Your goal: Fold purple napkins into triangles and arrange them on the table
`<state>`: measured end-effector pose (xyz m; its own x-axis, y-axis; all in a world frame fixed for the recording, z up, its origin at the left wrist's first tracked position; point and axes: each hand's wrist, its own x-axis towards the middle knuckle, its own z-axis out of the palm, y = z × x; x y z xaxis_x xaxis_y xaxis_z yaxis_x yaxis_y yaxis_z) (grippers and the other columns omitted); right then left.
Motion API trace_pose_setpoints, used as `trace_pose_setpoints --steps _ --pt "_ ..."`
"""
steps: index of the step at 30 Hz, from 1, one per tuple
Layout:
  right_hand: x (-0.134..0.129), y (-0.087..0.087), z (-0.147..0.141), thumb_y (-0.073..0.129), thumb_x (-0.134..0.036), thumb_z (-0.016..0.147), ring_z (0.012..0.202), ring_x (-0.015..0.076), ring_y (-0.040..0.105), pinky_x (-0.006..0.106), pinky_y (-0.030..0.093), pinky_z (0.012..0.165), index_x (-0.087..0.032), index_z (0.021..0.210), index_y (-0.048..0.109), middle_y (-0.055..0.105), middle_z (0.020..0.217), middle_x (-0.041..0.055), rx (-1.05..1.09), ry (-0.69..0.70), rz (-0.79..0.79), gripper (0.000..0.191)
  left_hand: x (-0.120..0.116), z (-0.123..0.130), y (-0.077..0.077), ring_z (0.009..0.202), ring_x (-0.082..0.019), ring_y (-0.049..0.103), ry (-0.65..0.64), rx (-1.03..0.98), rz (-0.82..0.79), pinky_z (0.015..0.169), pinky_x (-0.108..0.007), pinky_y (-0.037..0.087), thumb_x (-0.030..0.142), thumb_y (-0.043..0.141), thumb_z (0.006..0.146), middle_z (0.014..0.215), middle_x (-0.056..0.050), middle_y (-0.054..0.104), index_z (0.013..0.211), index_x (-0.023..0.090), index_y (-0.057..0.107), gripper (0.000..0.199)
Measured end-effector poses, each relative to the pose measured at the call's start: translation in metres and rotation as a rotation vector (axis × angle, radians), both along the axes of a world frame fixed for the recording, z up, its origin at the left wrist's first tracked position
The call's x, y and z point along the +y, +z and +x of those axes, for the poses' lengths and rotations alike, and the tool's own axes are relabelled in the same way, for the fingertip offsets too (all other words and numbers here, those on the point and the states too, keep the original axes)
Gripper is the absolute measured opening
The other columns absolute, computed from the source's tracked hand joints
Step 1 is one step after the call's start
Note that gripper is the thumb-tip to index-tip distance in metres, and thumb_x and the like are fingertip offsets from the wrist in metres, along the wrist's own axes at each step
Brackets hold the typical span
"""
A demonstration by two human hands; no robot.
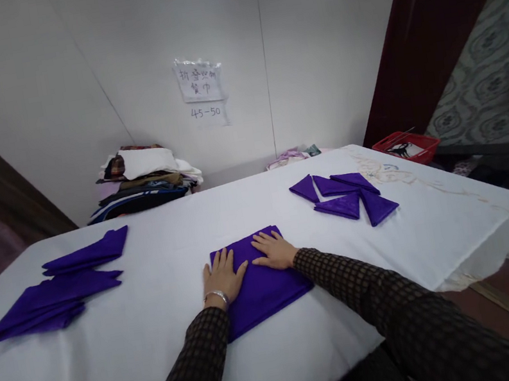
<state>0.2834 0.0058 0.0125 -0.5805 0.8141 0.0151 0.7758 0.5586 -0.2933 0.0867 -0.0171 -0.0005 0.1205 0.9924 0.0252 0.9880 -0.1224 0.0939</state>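
Currently, the left hand (221, 276) and right hand (272, 250) are resting, spread flat, on a seemingly part-folded purple cloth (267, 295) mid-way along the white table (166, 277), neat triangles (339, 207) at right looking finished, looser pieces (53, 299) at left apparently remaining.

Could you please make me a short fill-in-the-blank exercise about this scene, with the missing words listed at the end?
1. The left hand and the right hand lie on a folded cloth whose colour is ____.
2. Of the two hands, the one with a bracelet at its wrist is the ____ one.
3. The lower paper on the wall reads "45-____".
4. The basket near the far edge of the white tablecloth is ____.

Missing words: purple; left; 50; red.
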Motion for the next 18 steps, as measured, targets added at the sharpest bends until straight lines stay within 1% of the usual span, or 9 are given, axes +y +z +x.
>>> trace_pose_setpoints --steps 3,6,8,10,12,15,18 --pt "0.007 -0.004 0.015 0.022 -0.066 0.088 0.138 0.0259 0.013 0.050 0.007 0.109 -0.014 0.142 0.027 0.021 0.150 0.0113 0.004 -0.056 0.016 0.075 0.000 0.000 0.000 0.138 -0.027 0.017 0.000 0.000 0.000 0.109 -0.052 0.016 0.061 0.020 0.086 0.150 -0.009 0.024 0.141 0.016 0.030 0.071" --pt "0.014 -0.004 0.030 0.021 -0.065 0.088 0.137 0.0267 0.014 0.052 0.008 0.108 -0.015 0.142 0.027 0.022 0.150 0.0113 -0.007 -0.114 0.012 0.073 0.000 0.000 0.000 0.138 -0.027 0.017 0.002 0.000 0.000 0.109 -0.052 0.016 0.061 0.020 0.086 0.150 -0.008 0.024 0.141 0.017 0.031 0.071" --pt "0.021 -0.003 0.040 0.022 -0.062 0.090 0.137 0.0272 0.017 0.053 0.010 0.107 -0.016 0.141 0.029 0.024 0.149 0.0114 -0.025 -0.154 0.013 0.070 -0.001 0.000 0.001 0.138 -0.027 0.017 0.003 0.001 0.002 0.109 -0.052 0.016 0.061 0.021 0.086 0.150 -0.008 0.024 0.141 0.017 0.031 0.071" --pt "0.028 0.000 0.046 0.026 -0.058 0.092 0.135 0.0269 0.021 0.052 0.015 0.105 -0.018 0.139 0.033 0.028 0.148 0.0114 -0.052 -0.181 0.032 0.062 -0.001 0.000 0.000 0.138 -0.028 0.017 0.001 -0.001 0.003 0.109 -0.053 0.016 0.060 0.021 0.086 0.150 -0.009 0.024 0.140 0.016 0.032 0.070" --pt "0.033 0.004 0.048 0.031 -0.051 0.093 0.131 0.0254 0.028 0.047 0.022 0.103 -0.019 0.133 0.039 0.037 0.143 0.0115 -0.071 -0.188 0.063 0.052 0.001 -0.001 -0.001 0.138 -0.028 0.018 -0.001 -0.010 0.001 0.109 -0.053 0.016 0.060 0.023 0.086 0.149 -0.009 0.025 0.140 0.016 0.032 0.070" --pt "0.040 0.010 0.043 0.040 -0.042 0.093 0.120 0.0234 0.042 0.038 0.032 0.096 -0.018 0.122 0.050 0.052 0.127 0.0118 -0.090 -0.179 0.090 0.039 0.004 -0.004 -0.002 0.138 -0.028 0.018 0.002 -0.060 0.023 0.108 -0.053 0.018 0.057 0.027 0.087 0.150 -0.010 0.024 0.140 0.016 0.031 0.068" --pt "0.046 0.016 0.036 0.047 -0.034 0.090 0.111 0.0242 0.048 0.034 0.037 0.091 -0.015 0.114 0.056 0.056 0.117 0.0135 -0.118 -0.186 0.105 0.032 -0.004 -0.003 0.005 0.138 -0.028 0.018 0.022 -0.130 0.110 0.108 -0.053 0.020 0.052 0.030 0.089 0.150 -0.011 0.024 0.140 0.014 0.032 0.063"
